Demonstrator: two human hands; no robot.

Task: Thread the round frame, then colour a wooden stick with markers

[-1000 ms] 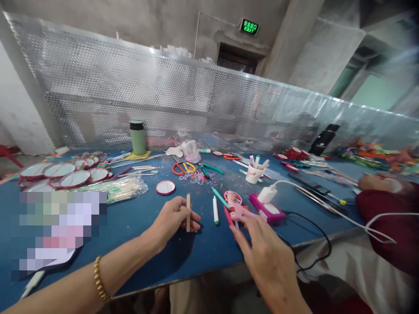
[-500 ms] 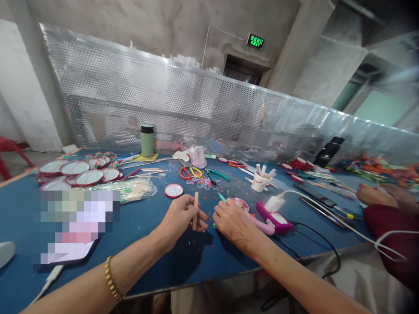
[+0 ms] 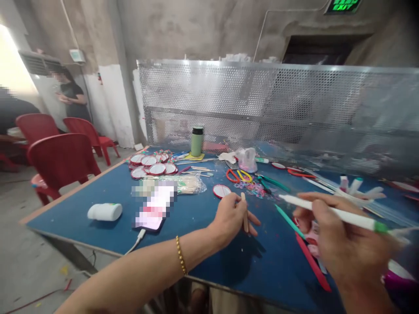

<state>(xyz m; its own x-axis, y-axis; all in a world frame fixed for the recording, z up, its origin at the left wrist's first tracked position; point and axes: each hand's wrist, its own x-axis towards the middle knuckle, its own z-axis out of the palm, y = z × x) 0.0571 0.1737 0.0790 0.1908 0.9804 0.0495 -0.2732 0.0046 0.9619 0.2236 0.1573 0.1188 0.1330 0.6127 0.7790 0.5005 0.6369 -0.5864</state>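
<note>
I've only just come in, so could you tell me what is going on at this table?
A person sits at a blue craft table. Their left hand holds a flat wooden stick upright just above the tabletop, and their right hand holds a white marker with a green band raised over the table. A small red-rimmed round mirror lies just beyond the left hand, with scissors and loose rubber bands behind it.

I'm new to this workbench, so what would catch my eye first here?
Up front, the right hand holds a white marker and the left hand grips a wooden stick over the blue table. At the table's far left lie red-rimmed discs; beyond that side stand red chairs.
</note>
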